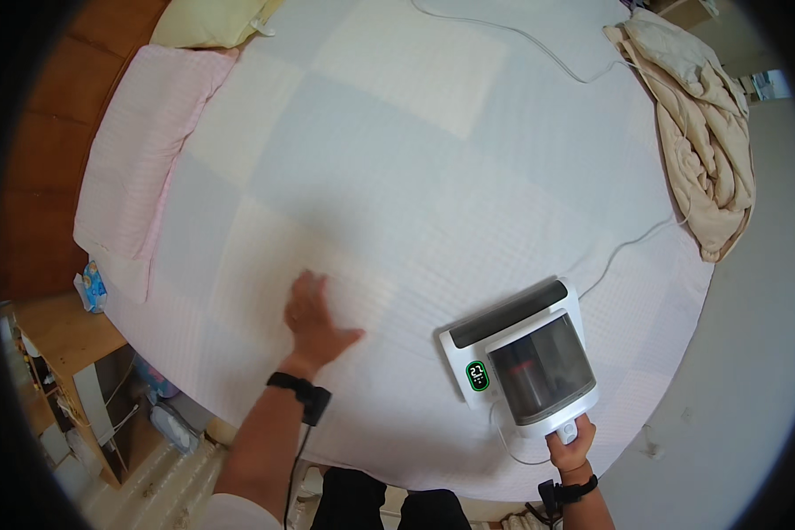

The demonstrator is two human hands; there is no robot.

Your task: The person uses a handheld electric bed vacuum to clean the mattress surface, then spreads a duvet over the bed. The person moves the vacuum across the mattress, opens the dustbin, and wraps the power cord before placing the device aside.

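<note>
Nearest the bed's foot edge, the right hand point(571, 443) is clamped on the handle of a white handheld mattress vacuum point(523, 357), which is set flat on the pale checked sheet point(389, 159). Beside it, the left hand point(314, 320) is pressed flat, fingers spread. Wide open sheet is left ahead, bounded by a pink pillow point(141, 168) and a beige blanket point(702, 132)
</note>
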